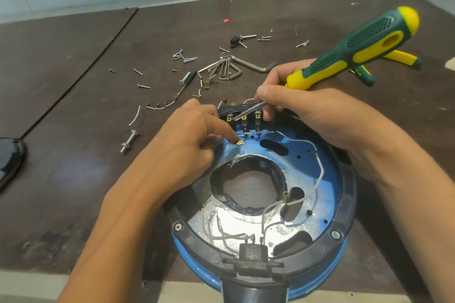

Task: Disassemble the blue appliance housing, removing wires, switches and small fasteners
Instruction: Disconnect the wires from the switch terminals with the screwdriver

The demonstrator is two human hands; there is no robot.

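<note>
A: You had the blue housing [327, 155] open side up at the near right of the table [73, 81], between your forearms.

B: Yes, and it held plenty. White wires [320, 167] looped across its floor, a row of switch terminals [257, 117] stood at its far rim, and a black socket [252, 253] sat at its near rim.

A: Your right hand [307, 110] gripped the green and yellow screwdriver [344, 56], with the shaft pinched low and the tip at those terminals.

B: Your left hand [187, 140] had its fingers curled, pinching a brass connector [240, 142] inside the housing, just left of the terminals.

A: Outside it, you had loose screws [184, 56], hex keys [229, 69] and a bolt [129, 141] scattered on the table, farther off and to the left.
</note>
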